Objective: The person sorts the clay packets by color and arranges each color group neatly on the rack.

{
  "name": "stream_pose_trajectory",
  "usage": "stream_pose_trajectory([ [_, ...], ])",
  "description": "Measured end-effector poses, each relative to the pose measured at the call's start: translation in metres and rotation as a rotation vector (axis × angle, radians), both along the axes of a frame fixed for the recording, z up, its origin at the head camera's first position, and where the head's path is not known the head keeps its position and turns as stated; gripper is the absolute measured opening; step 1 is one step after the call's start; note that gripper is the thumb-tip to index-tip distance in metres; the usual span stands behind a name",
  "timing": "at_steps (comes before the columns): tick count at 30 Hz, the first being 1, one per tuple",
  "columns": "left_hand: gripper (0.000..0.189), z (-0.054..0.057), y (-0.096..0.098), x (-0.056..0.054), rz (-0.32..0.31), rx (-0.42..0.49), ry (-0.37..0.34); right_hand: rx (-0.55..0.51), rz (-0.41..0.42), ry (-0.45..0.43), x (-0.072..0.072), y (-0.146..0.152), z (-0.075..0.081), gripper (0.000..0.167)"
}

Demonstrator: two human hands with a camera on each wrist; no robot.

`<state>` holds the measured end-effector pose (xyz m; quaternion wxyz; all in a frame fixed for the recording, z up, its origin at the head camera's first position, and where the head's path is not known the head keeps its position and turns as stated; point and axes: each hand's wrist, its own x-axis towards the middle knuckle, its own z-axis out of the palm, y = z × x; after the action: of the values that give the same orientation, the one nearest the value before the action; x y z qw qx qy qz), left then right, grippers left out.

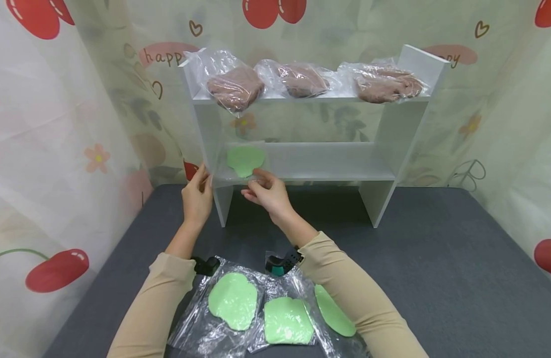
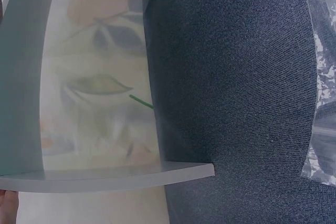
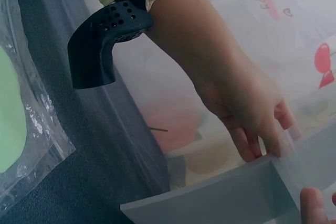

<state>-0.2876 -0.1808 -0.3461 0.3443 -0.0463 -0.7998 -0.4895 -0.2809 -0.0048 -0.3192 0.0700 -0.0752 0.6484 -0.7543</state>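
A clear plastic bag with a flat light-green dough piece lies at the left end of the white rack's middle shelf. My left hand is at the rack's left side panel, its fingertips pinching the bag's left edge. At the bag's front edge, my right hand pinches the plastic between thumb and forefinger, just below the green piece. Only a bit of the left hand shows in the left wrist view. Right fingertips appear at the bottom of the right wrist view.
Brown dough lumps in clear bags, one of them at the left, line the top shelf. On the dark table, bagged green pieces lie close to me under my forearms. A cable hangs at the back right.
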Motion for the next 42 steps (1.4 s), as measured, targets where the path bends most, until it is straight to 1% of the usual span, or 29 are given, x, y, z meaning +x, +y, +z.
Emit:
stream_pose_trajectory([
  [5,0.042,0.000,0.000,0.000,0.006,-0.001,-0.009,0.065,0.049,0.025,0.004,0.011,-0.004,0.047],
  [12,0.042,-0.001,-0.002,-0.001,0.011,-0.005,-0.026,0.159,0.100,0.086,0.012,0.032,-0.010,0.036],
  [16,0.043,-0.001,-0.004,-0.002,0.006,-0.014,-0.038,0.217,0.117,0.093,0.017,0.045,-0.010,0.034],
  [19,0.043,0.001,-0.005,-0.002,-0.004,-0.030,-0.061,0.266,0.130,0.077,0.022,0.055,-0.011,0.032],
  [23,0.042,0.005,-0.008,0.000,-0.015,-0.055,-0.111,0.321,0.158,0.067,0.028,0.069,-0.014,0.030],
  [29,0.040,0.013,-0.014,0.002,-0.021,-0.087,-0.175,0.390,0.199,0.088,0.038,0.089,-0.018,0.032],
  [35,0.037,0.022,-0.017,0.001,-0.014,-0.118,-0.196,0.457,0.233,0.114,0.044,0.107,-0.025,0.032],
  [39,0.038,0.031,-0.017,0.002,-0.036,-0.118,-0.208,0.503,0.263,0.137,0.045,0.118,-0.030,0.034],
  [42,0.040,0.037,-0.018,0.003,-0.043,-0.130,-0.232,0.547,0.283,0.146,0.045,0.127,-0.034,0.034],
])
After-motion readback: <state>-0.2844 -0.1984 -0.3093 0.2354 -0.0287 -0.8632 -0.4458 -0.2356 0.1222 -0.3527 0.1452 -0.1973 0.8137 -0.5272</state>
